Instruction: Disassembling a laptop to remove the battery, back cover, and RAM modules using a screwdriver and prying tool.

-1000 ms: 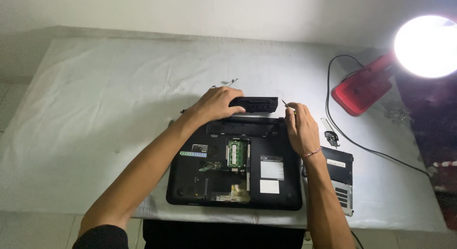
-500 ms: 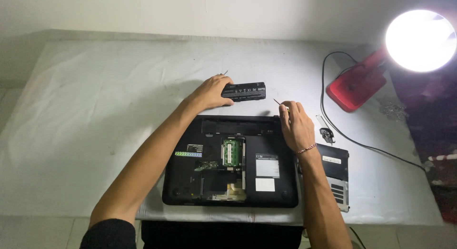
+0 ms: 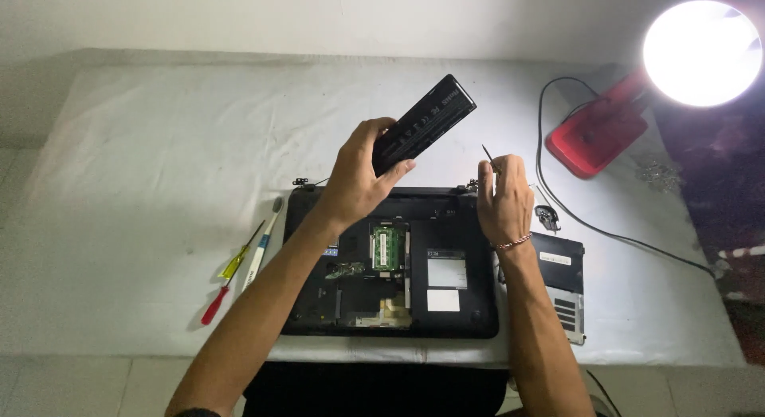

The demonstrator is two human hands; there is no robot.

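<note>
1. The left hand [image 3: 356, 180] is clamped on a long black battery pack [image 3: 424, 123], lifted and tilted above the opened laptop [image 3: 446, 305].
2. The right hand [image 3: 504, 200] — fingers pinched together — grips a thin tool [image 3: 487, 153], just right of the battery.
3. Two screwdrivers [image 3: 235, 267] lie well left of the left hand; a red lamp [image 3: 599, 134] stands beyond the right.

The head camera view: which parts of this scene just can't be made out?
- Lamp: its head is glare, washing out all detail.
- Thin tool in the right hand: its handle is hidden inside the fist.
- Battery pack: its lower end is covered by the left hand.
- Laptop: the forearms hide parts of its underside.
- Small parts by the lamp: too dim and small.
</note>
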